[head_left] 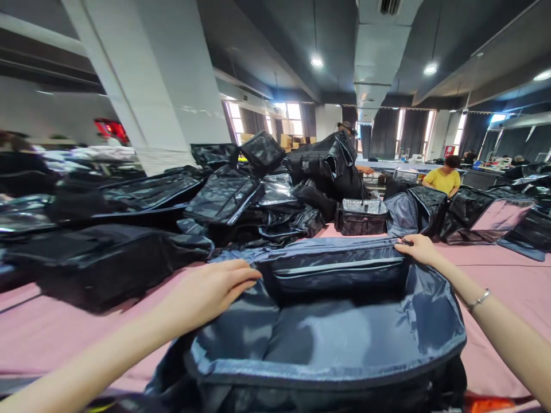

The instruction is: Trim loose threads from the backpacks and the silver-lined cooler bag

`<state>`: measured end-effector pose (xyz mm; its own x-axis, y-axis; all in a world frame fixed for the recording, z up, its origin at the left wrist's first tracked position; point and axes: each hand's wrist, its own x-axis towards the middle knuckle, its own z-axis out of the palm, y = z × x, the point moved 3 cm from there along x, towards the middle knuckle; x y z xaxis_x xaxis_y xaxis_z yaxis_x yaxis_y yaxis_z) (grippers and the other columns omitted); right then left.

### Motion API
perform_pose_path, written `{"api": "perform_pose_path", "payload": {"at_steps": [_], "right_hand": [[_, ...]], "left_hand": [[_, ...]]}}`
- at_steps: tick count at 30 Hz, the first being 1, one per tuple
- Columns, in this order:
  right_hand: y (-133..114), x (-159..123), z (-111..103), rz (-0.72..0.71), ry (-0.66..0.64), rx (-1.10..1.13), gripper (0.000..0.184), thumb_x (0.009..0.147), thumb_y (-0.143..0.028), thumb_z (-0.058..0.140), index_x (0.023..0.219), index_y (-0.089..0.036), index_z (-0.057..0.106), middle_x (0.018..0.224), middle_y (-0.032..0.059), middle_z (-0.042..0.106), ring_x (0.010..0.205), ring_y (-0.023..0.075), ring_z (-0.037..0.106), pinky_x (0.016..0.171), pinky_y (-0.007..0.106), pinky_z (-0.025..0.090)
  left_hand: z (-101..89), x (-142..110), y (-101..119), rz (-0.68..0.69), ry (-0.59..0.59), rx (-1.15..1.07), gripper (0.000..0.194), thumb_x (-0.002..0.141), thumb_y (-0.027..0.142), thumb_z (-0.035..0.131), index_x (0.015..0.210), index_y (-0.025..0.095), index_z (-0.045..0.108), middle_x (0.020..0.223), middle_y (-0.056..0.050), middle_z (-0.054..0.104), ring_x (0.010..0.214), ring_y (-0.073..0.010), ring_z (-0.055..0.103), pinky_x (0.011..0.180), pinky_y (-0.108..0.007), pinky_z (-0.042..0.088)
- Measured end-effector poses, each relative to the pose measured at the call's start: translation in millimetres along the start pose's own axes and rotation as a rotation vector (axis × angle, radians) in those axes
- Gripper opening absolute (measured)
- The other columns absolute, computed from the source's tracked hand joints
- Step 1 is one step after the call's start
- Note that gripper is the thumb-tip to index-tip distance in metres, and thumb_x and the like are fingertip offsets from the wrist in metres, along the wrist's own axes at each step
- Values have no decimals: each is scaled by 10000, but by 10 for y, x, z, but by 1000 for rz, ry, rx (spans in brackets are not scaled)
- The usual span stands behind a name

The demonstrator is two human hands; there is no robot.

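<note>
An open black bag (344, 332) with a shiny blue-grey lining stands right in front of me, its mouth facing up. Along its inner far wall runs a pocket (340, 267) edged with a pale strip. My left hand (235, 282) grips the bag's left rim near the far corner, fingers bent over the edge. At the far right corner, my right hand (416, 250) is closed beside the rim. A small, dark, pointed thing (403, 240) sticks out from its fingers; its kind cannot be made out.
A pink-covered table (495, 292) lies under everything. Heaped black bags (224, 195) rise at the far left, with another black bag (103, 264) nearer. More open bags (424, 209) stand far right. A person in yellow (443, 179) is beyond; a grey pillar (150, 80) rises behind the heap.
</note>
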<state>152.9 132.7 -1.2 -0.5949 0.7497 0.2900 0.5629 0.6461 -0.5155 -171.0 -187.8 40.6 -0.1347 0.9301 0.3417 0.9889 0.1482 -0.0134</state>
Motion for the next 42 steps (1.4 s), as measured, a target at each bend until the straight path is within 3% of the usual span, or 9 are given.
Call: {"api": "perform_pose_path", "payload": {"at_steps": [4,7,13,18,23,28,32,37,42], "right_hand": [[-8,-8,10,24,4,3,301,775,-415,592,799,-153,736,819,70,730,815,263,646,674,275,426],[-22,-44,7,28,-6,0,299,780,-410,591,813,-154,743,831,59,733,811,260,653,683,275,433],[-74,-119,-21,19,-22,2,331,783,-429,570,875,-163,746,873,39,736,856,275,662,696,279,442],[-139,-138,-21,7,-33,4,351,770,-446,562,891,-174,747,891,42,734,864,283,661,732,294,448],[-161,-253,-141,-16,-78,38,378,755,-464,542,852,-155,739,874,46,732,858,278,656,723,292,451],[-19,-530,-547,-16,-226,38,383,752,-482,557,826,-144,723,845,43,727,823,267,651,694,289,460],[41,-726,-812,51,-188,-179,243,763,-394,593,787,-177,700,791,26,713,784,247,655,684,287,470],[-310,-826,-750,-70,77,-382,257,838,-314,573,1041,-178,651,1016,82,694,921,258,647,792,335,489],[-1046,-748,-443,-535,147,-365,228,904,-194,509,1110,-174,606,992,95,649,889,217,623,790,325,493]], "left_hand": [[-44,-25,-179,-257,161,-217,577,773,697,413,991,230,672,1007,15,702,871,-174,599,792,-246,447],[-21,60,-154,-363,90,-461,744,638,791,498,1035,185,666,1020,10,718,921,-191,608,852,-255,441],[50,182,-157,-412,48,-549,670,629,765,498,819,159,711,856,-29,745,864,-255,638,800,-289,454],[108,205,-158,-353,36,-649,544,588,687,582,834,219,713,930,-41,740,919,-271,633,814,-287,465],[172,212,-70,-354,1,-686,508,595,702,560,591,199,633,654,-38,663,699,-233,590,662,-293,466],[297,226,268,-264,-78,-791,482,702,648,502,641,181,606,649,-20,634,647,-189,569,615,-269,460],[297,355,624,-38,70,-671,385,763,548,513,870,209,662,906,-38,697,842,-218,616,752,-288,469],[278,604,769,29,110,-604,366,744,528,494,822,220,675,824,-40,677,761,-208,612,678,-295,460],[266,698,743,-34,62,-684,393,693,553,523,786,207,683,856,-53,690,815,-230,617,759,-324,459]]}}
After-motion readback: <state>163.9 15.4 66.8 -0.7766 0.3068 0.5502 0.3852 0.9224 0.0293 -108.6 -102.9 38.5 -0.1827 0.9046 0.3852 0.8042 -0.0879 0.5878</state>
